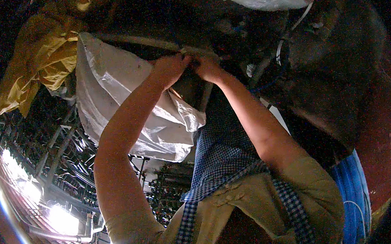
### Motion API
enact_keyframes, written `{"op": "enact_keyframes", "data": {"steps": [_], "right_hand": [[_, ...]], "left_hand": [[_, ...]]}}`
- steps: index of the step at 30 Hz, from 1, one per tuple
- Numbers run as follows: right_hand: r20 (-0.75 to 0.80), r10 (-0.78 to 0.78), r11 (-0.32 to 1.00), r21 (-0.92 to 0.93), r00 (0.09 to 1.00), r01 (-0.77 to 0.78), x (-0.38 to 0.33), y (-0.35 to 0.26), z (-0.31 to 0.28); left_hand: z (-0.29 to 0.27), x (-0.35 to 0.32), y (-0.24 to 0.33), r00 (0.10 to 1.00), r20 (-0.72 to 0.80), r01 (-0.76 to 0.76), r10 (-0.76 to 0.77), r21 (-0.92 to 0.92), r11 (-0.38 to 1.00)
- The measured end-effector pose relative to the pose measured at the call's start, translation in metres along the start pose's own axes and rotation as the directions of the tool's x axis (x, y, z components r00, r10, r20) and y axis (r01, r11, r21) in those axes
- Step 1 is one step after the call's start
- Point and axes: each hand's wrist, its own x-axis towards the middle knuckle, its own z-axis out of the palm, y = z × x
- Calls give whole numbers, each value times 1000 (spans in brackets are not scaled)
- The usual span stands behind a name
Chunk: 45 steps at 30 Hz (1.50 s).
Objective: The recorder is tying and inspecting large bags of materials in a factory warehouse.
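White plastic sheeting hangs leftward, below a pale bar-like edge. At that edge, the left hand and right hand nearly meet, fingers curled; whether they grip anything, I cannot tell. Steady wrists and small fingertip movements should suit such close, dim work.

tan short-sleeved shirt | blue-and-white checked apron | matching shoulder straps | hands bare

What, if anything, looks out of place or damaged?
No clear damage or spill. Only the white sheet behind the left forearm stands out: creased, lower edge uneven, perhaps normal. Too dark to judge around the left hand and right hand.
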Motion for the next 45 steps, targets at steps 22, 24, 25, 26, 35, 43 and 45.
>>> {"op": "enact_keyframes", "data": {"steps": [22, 24, 25, 26, 35, 43, 45], "right_hand": [[-207, -281, 937, -269, 937, 222, -16, -32, 19], [-108, -242, 909, -372, 964, 187, -16, -33, 10], [12, -92, 897, -434, 996, 88, -18, -32, 0], [105, 46, 864, -503, 993, 13, -20, -32, -10], [191, 54, 920, -390, 980, 25, -63, 20, -147], [462, 138, 570, 686, 876, -452, -117, -175, -165], [587, -152, 446, 759, 796, -475, -142, -241, -141]], "left_hand": [[-20, -25, 17, 881, -36, 467, -471, -95, 879], [-37, -43, 34, 802, -243, 479, -545, -282, 831], [-43, -58, 51, 751, -319, 461, -578, -372, 805], [-47, -78, 65, 699, -292, 415, -652, -577, 704], [8, -317, 203, 449, 389, 22, -804, -905, -425], [58, -442, 271, -63, 347, 774, -936, -575, -265], [26, -430, 275, -62, 155, 311, -986, -936, -167]]}}
